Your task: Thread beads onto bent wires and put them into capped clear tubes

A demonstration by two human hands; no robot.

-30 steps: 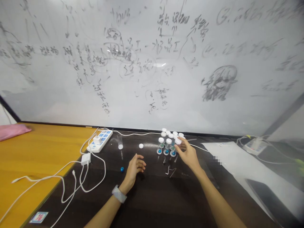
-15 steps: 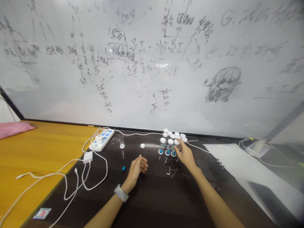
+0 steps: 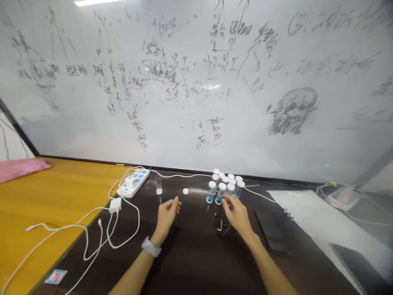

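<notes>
My left hand (image 3: 167, 217) is over the dark table, fingers loosely curled and thumb sticking out; I make out nothing in it. My right hand (image 3: 236, 215) is in front of the group of capped clear vials, its bent fingertips close beside the base of a front vial (image 3: 219, 194). Whether they touch it I cannot tell. Another front vial (image 3: 211, 192) shows a blue item at its bottom. A third white-capped vial (image 3: 231, 187) has its lower part hidden by my right hand. A loose white cap (image 3: 186, 191) and a clear tube (image 3: 159, 184) stand farther left.
Thin metal hex keys (image 3: 223, 227) lie below my right hand. A power strip (image 3: 133, 183) with white cables sits at the left, and a dark flat object (image 3: 272, 231) at the right. White paper (image 3: 307, 209) and a whiteboard (image 3: 190, 151) lie beyond.
My right hand has come down from a vial's cap towards me. My left hand has moved left, and the blue ball seen there earlier is out of sight.
</notes>
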